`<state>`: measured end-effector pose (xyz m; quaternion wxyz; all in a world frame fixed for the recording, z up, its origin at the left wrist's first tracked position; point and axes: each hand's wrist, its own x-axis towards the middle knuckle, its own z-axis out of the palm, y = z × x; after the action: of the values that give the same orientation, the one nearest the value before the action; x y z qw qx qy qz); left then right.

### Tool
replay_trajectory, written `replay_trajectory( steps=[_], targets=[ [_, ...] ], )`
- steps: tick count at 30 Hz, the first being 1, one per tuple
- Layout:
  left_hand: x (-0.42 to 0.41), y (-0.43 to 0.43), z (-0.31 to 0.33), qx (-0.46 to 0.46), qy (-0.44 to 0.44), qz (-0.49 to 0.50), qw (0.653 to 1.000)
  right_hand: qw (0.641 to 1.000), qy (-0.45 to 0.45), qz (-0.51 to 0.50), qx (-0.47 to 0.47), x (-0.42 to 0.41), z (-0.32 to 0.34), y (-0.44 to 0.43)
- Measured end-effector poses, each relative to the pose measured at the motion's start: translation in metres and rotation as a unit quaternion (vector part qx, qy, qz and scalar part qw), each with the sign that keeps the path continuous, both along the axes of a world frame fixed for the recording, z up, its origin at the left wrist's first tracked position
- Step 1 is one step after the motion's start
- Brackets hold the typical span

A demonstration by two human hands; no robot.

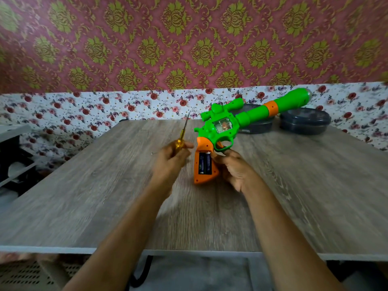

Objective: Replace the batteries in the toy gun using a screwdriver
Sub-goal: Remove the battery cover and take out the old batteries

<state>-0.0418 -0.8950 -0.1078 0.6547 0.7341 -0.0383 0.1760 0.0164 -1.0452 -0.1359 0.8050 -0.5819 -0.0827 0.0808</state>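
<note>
Grips the toy gun (222, 124) in the right hand (233, 166), with fingers curled round the orange handle just below the trigger guard, and holds it raised off the tabletop (105, 196) with the barrel slanting up and to the right. Turns the handle's open side toward the camera, probably to see into the battery compartment (204, 164), which is uncovered, with two dark batteries (207, 160) seated side by side. Clasps the yellow-handled screwdriver (182, 137) in the left hand (171, 160), shaft pointing up and away, just left of the handle and clear of the opening; likely held ready rather than at work, with no screw under its tip.

Shows no compartment cover anywhere. Cannot tell whether the pair is old or new. Sees two dark round containers (304, 121) on the tabletop behind the barrel, well apart from both hands and out of the way. Sees a small thin thing (154, 152) lying on the tabletop just left of the left hand, too blurred to name. Finds nothing between fingers and compartment.
</note>
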Motion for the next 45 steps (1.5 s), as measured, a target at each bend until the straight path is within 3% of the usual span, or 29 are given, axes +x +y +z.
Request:
replay_trajectory(
  steps=[2,5,9,29,36,39,41,45],
  targets=[
    [0.002,-0.001,-0.005,0.103,-0.039,0.013,0.994,1.000,-0.009,0.009,0.001,0.000,-0.001,0.002],
    [0.006,-0.004,-0.012,0.285,-0.087,0.021,0.955,0.999,-0.026,0.014,0.016,-0.001,-0.002,0.003],
    [0.008,-0.003,-0.014,0.357,-0.126,0.034,0.925,1.000,-0.025,0.000,-0.004,0.000,-0.005,0.004],
    [0.011,-0.006,-0.017,0.270,-0.145,0.024,0.951,1.000,-0.016,-0.013,-0.015,0.000,-0.005,0.003],
    [0.007,0.003,-0.010,0.142,-0.138,0.104,0.975,0.998,-0.008,-0.054,0.026,0.004,-0.001,-0.007],
    [0.005,0.004,-0.010,0.289,-0.076,0.186,0.936,0.996,0.001,-0.077,0.045,0.003,0.000,-0.012],
    [0.005,0.004,-0.012,0.379,-0.024,0.186,0.906,0.995,0.017,-0.091,0.040,0.003,0.001,-0.015],
    [0.004,0.004,-0.013,0.450,0.070,0.145,0.879,0.994,0.035,-0.096,0.026,-0.001,0.001,-0.015]
  ],
)
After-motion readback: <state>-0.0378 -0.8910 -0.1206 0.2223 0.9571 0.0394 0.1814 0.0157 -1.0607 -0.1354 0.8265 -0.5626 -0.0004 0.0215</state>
